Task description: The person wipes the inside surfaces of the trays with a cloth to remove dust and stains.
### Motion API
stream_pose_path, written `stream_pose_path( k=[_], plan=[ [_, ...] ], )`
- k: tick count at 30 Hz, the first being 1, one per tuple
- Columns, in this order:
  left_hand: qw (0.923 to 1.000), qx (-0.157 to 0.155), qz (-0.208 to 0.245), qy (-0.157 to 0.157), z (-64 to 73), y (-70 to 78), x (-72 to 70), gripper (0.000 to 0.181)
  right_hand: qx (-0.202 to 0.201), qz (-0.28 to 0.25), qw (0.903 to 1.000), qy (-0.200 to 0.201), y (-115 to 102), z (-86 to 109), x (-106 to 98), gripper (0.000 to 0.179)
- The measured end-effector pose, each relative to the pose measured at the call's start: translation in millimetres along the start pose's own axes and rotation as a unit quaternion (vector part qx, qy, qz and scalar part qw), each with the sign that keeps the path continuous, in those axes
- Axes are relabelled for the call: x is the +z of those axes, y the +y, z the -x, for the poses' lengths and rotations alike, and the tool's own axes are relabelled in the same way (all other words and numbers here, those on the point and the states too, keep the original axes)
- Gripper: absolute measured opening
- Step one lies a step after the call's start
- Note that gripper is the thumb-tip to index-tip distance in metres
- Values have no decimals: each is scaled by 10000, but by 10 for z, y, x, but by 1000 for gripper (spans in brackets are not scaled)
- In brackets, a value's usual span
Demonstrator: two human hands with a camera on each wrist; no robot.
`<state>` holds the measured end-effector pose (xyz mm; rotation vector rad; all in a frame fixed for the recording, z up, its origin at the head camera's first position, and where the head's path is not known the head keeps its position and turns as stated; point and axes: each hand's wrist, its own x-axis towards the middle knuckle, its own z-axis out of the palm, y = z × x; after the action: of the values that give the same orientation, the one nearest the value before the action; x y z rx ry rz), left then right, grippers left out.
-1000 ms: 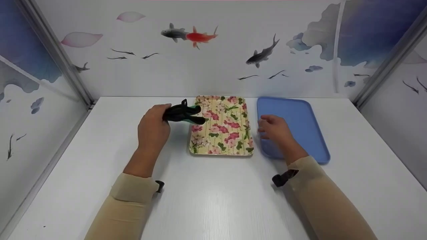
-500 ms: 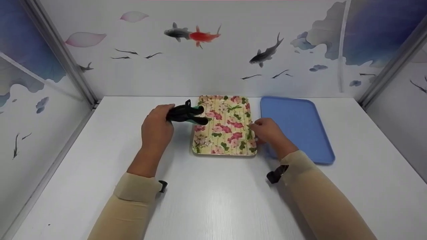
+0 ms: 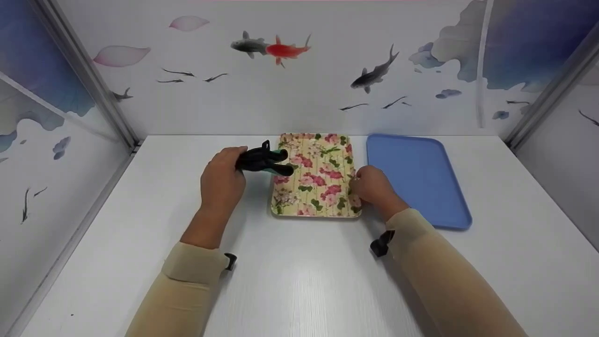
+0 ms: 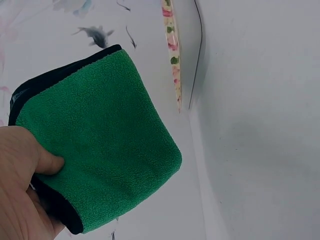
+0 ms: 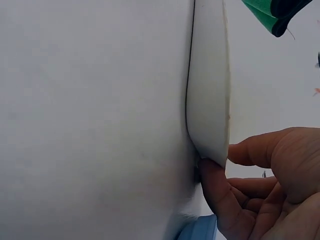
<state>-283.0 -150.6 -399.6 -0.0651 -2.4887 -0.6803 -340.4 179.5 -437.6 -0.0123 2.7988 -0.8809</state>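
Observation:
A folded green towel [image 4: 105,135] with black edging is gripped by my left hand [image 3: 223,180], thumb on its face in the left wrist view. In the head view the towel hangs above the left side of a floral tray [image 3: 316,178], its dark folded edges turned up. My right hand [image 3: 374,187] pinches the right rim of that tray. The right wrist view shows the thumb at the rim and a finger under the tray's pale outer side [image 5: 210,90]. Whether the tray is lifted there, I cannot tell.
To the right of the floral tray lies a blue tray [image 3: 416,173], partly behind my right hand and wrist. Both sit on a white table [image 3: 299,271] near the back wall [image 3: 309,103], which bears painted fish. Side walls stand left and right.
My right hand has moved left from above the blue tray's edge to the floral tray's right rim and taken hold of it. The left hand keeps its grip on the towel, nearly still.

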Motion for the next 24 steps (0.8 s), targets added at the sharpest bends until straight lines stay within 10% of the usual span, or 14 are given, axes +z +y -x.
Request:
stream_pose_path(
  k=[24],
  plan=[
    [10000, -29, -53, -6, -11, -8, -29, 37, 172, -235, 9996, 69, 22, -34, -8, 31]
  ],
)
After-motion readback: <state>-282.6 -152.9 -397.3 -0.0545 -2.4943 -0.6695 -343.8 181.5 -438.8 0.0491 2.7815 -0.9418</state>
